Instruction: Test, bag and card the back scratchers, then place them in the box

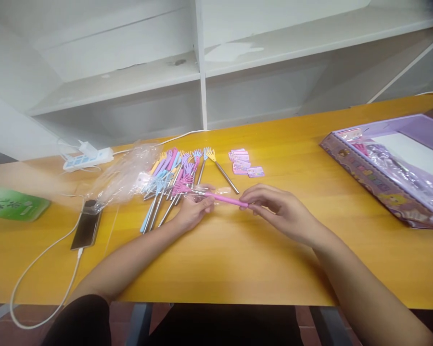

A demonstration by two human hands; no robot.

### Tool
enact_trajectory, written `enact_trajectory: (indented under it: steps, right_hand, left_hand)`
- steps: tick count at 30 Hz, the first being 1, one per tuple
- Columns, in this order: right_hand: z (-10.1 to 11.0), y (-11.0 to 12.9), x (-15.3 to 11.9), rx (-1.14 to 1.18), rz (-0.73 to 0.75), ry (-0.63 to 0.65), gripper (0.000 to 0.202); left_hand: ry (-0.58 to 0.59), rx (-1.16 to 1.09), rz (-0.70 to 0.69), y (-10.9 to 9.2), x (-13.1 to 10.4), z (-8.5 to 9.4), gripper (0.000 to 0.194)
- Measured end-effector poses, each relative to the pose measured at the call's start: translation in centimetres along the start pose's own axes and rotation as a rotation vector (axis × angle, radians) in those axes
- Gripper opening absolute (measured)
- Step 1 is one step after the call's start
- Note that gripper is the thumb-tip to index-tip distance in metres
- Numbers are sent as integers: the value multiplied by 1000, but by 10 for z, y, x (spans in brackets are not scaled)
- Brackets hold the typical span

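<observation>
A pink back scratcher [226, 199] lies crosswise between my hands, its claw end to the left and its handle to the right. My left hand [195, 211] is closed around its metal shaft near the claw. With thumb and fingers my right hand [274, 206] pinches the tip of the pink handle. Clear plastic film shows around the shaft, though its edges are hard to make out. Just beyond my left hand lies a pile of back scratchers [169, 168] in yellow, blue, purple and pink. One yellow back scratcher [222, 170] lies at the pile's right side.
Clear plastic bags [124, 173] are heaped left of the pile. Small pink cards [241, 163] lie behind my hands. A purple box [375, 182] holds wrapped items at right. Left are a phone [86, 229] on a cable, a power strip [88, 159] and a green packet [16, 204].
</observation>
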State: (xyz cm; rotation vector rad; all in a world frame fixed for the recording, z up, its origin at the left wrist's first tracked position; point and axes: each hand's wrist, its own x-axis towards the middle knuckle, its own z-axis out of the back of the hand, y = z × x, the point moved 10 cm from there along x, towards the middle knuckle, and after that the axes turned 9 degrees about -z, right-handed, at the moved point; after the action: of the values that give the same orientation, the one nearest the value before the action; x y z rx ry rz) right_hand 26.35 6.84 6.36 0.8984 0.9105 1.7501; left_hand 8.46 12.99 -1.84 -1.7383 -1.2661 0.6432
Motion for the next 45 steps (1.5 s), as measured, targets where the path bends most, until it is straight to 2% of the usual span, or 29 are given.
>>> enact_trajectory:
  steps: [3, 8, 13, 16, 19, 22, 25, 28, 33, 35, 37, 41, 45]
  right_hand:
    - [-1, 3, -1, 6, 33, -38, 14]
    - [-19, 17, -4, -37, 161, -78, 12]
    - [-30, 25, -7, -82, 226, -83, 8]
    - [-30, 21, -6, -97, 191, -106, 5]
    - [-29, 12, -5, -113, 101, -119, 12]
    - [-43, -5, -1, -20, -68, 25, 32]
    - [-58, -17, -2, 121, -202, 150, 35]
    - [-62, -19, -2, 218, -224, 152, 40]
    - [-58, -20, -2, 292, -231, 153, 46]
    - [-52, -18, -3, 344, -230, 154, 35]
    - [-48, -13, -4, 386, -210, 184, 21]
    - [-42, 1, -6, 389, -106, 240, 20]
    - [-35, 8, -4, 108, 4, 122, 11]
  left_hand:
    - [77, 62, 20, 5, -3, -4, 51]
    - [233, 213, 89, 16, -14, -15, 54]
    - [382, 257, 178, 28, -28, -30, 55]
    - [419, 274, 196, 32, -32, -33, 55]
    - [439, 291, 178, 30, -32, -34, 53]
    - [470, 295, 142, 23, -31, -39, 50]
    - [461, 272, 96, 16, -29, -40, 52]
    - [400, 247, 96, 15, -27, -32, 50]
    - [154, 171, 31, 11, -16, -10, 44]
    - [94, 96, 40, 11, -14, -8, 44]
    - [73, 26, 77, 12, -12, -10, 45]
    - [72, -55, 123, 12, -12, -15, 43]
    - [124, -23, 148, 14, -13, -18, 39]
